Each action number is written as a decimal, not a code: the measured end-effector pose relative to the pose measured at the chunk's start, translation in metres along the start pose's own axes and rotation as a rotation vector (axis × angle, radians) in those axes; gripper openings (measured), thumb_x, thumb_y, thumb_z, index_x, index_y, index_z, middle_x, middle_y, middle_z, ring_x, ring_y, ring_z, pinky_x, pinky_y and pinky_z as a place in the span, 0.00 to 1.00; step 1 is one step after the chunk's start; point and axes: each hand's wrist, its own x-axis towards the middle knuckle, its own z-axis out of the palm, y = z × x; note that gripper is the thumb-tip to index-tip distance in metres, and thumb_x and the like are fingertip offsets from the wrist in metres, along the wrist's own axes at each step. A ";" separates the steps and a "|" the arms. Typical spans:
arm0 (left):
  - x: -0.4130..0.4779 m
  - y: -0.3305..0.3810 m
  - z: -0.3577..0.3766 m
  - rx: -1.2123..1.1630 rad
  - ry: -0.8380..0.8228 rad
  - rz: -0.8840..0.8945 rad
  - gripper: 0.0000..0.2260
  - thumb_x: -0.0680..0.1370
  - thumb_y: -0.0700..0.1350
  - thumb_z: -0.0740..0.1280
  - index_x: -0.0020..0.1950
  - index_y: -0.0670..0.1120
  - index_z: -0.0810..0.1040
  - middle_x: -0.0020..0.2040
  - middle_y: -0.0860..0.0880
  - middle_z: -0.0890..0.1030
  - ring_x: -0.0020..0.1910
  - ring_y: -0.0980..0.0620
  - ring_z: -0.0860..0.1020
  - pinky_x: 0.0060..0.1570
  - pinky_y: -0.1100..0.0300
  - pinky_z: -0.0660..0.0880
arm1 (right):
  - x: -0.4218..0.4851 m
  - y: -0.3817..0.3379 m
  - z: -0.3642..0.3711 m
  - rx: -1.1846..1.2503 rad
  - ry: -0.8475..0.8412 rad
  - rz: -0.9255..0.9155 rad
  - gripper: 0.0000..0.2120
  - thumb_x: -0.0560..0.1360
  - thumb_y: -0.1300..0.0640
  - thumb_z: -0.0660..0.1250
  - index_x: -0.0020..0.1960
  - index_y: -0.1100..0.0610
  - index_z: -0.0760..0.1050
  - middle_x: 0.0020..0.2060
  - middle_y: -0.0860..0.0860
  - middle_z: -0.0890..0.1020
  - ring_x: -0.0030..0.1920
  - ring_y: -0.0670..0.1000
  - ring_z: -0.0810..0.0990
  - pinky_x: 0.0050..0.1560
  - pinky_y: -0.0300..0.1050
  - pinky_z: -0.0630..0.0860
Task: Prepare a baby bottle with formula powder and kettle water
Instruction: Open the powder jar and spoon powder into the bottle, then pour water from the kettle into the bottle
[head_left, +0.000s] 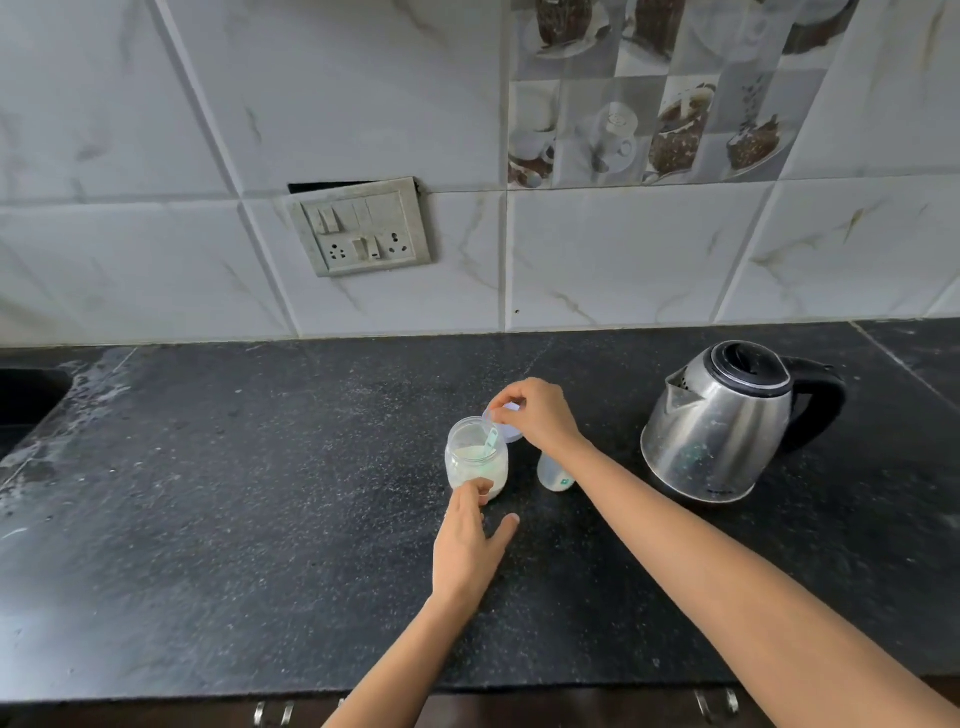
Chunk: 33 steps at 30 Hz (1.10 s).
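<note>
A clear jar of white formula powder stands open on the black counter, with a pale green scoop sticking out of the powder. My right hand pinches the jar's translucent lid just above and to the right of the jar's mouth. My left hand touches the jar's near side with its fingertips, thumb spread to the right. A small clear baby bottle stands right of the jar, partly hidden under my right wrist. A steel kettle with a black lid and handle sits further right.
The black granite counter meets a tiled wall with a switch-and-socket plate. A dark sink opening lies at the far left with a wet patch beside it. Drawer handles show below the counter's front edge.
</note>
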 end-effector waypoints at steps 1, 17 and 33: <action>-0.001 0.001 0.001 -0.004 -0.001 0.008 0.19 0.75 0.51 0.70 0.62 0.51 0.68 0.57 0.57 0.72 0.51 0.59 0.73 0.47 0.62 0.74 | -0.003 -0.001 -0.005 0.043 0.040 -0.003 0.03 0.72 0.58 0.71 0.43 0.53 0.83 0.41 0.43 0.83 0.42 0.40 0.78 0.46 0.40 0.74; 0.040 0.056 0.059 -0.112 0.014 -0.047 0.40 0.69 0.49 0.77 0.74 0.45 0.59 0.69 0.48 0.68 0.67 0.50 0.67 0.65 0.61 0.62 | -0.070 0.071 -0.199 0.092 0.736 -0.257 0.03 0.74 0.61 0.69 0.45 0.60 0.81 0.42 0.51 0.80 0.40 0.46 0.76 0.42 0.34 0.73; 0.060 0.060 0.096 -0.174 0.146 -0.165 0.24 0.72 0.43 0.74 0.66 0.47 0.71 0.61 0.51 0.78 0.59 0.54 0.74 0.61 0.57 0.70 | -0.060 0.208 -0.253 0.055 0.435 -0.092 0.09 0.73 0.51 0.70 0.48 0.55 0.78 0.40 0.45 0.81 0.43 0.45 0.79 0.43 0.35 0.74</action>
